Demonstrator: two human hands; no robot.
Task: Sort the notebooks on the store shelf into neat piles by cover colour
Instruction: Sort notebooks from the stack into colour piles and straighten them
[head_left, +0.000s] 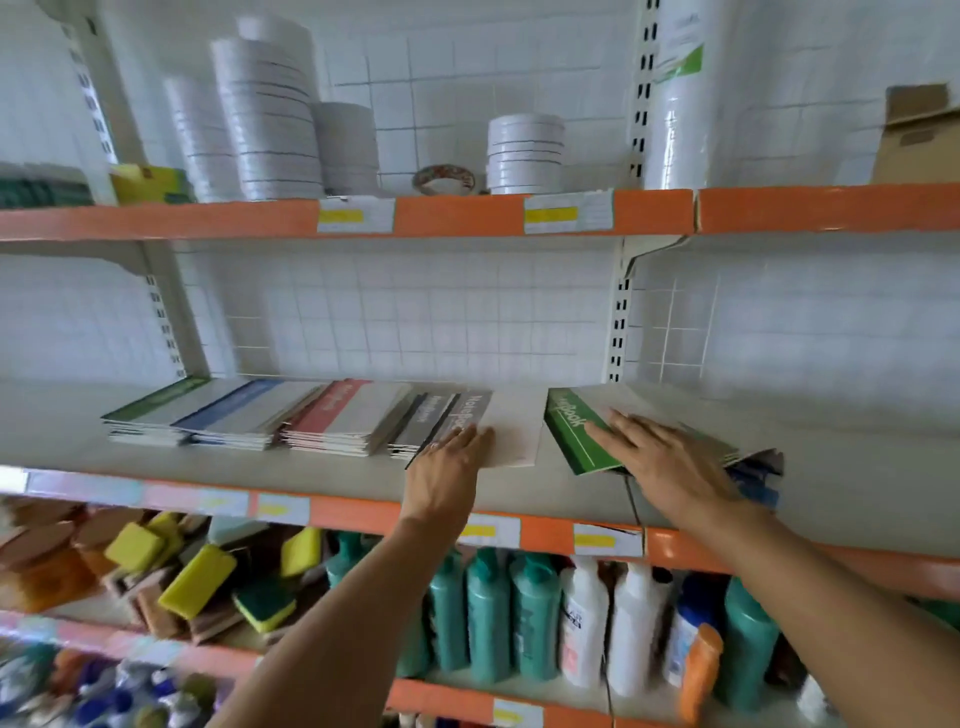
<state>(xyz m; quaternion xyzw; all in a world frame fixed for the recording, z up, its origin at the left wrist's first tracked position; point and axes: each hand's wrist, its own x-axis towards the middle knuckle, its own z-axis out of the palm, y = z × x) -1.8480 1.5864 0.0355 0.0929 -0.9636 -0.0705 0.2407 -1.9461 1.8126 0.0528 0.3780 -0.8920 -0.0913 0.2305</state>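
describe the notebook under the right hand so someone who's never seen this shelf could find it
On the middle shelf, right of the four overlapping piles, a loose heap lies apart. The right hand rests flat on its top green notebook. That notebook sits askew, alone on the right, unlike the green pile far left.

A shop: price labels (568, 212) on orange-edged shelves (208, 221) stocked with bottles (488, 613) and sponges (197, 582).
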